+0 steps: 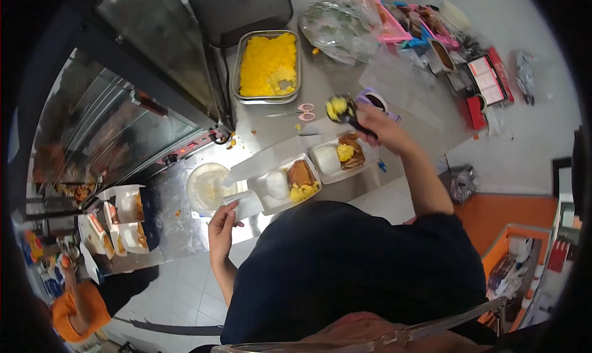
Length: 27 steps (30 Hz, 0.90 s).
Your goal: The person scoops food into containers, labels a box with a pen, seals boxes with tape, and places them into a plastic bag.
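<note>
My right hand (382, 128) is closed on a black scoop (345, 109) with yellow food in it, raised over the rear edge of an open white box (327, 159) holding rice, browned meat and yellow food. My left hand (225, 220) pinches a small white paper piece (242, 204) at the left end of a second open box (277, 183) with similar food. A white round tub (206, 174) sits behind that hand. Pink-handled scissors (305, 112) lie below a metal tray of yellow food (266, 63), beside a purple-and-black object (373, 100) near my right hand.
A glass-and-metal cabinet (105, 119) borders the left, with filled boxes (126, 220) below it. A co-worker in an orange shirt (77, 313) is at lower left. Plastic-wrapped items (339, 26), pink trays and small containers crowd the counter's back right. An orange-edged bin (515, 239) stands at lower right.
</note>
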### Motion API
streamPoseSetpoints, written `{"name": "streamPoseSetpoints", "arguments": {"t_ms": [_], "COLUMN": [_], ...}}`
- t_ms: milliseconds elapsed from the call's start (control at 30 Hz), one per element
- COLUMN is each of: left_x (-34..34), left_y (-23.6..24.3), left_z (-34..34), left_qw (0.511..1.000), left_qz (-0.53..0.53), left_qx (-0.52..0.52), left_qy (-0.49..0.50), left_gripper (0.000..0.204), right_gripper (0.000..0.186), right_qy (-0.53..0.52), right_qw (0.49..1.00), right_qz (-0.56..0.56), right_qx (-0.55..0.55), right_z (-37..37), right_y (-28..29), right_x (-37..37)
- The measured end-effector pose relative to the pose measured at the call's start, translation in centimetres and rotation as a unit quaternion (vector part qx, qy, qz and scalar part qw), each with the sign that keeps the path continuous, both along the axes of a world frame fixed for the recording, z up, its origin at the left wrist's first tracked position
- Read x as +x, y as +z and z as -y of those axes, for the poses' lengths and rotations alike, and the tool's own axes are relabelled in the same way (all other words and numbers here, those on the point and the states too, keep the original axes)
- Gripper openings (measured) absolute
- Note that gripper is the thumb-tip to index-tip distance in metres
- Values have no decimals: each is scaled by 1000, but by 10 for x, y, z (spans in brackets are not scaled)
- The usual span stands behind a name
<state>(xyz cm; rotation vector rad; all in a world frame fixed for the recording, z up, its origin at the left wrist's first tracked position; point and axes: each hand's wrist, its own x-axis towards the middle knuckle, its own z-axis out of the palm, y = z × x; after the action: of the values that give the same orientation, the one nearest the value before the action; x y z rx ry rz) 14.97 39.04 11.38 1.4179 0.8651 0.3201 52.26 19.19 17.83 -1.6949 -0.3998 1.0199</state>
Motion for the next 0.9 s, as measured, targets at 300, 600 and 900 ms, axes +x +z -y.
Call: {"name": "streamPoseSetpoints", "arguments": {"t_ms": [300,600,900], "left_x": [21,13,-14], "left_y": [9,-3,1], "left_z": [-9,-18,-26], "left_qw": [996,993,996], "left_qz": [10,9,15], "left_qx": [-1,-10,-13], "left_qy": [-87,-120,-89], "left_gripper": [27,27,27], "right_gripper": [49,46,44], "right_qy": [-5,-216,-119], "right_qw": [883,954,978], "right_qz": [359,-203,-18], "right_qx": [-302,43,169], "right_z": [77,84,-68], "right_y": [-135,-125,-50], "right_x": [-53,-52,-27]}}
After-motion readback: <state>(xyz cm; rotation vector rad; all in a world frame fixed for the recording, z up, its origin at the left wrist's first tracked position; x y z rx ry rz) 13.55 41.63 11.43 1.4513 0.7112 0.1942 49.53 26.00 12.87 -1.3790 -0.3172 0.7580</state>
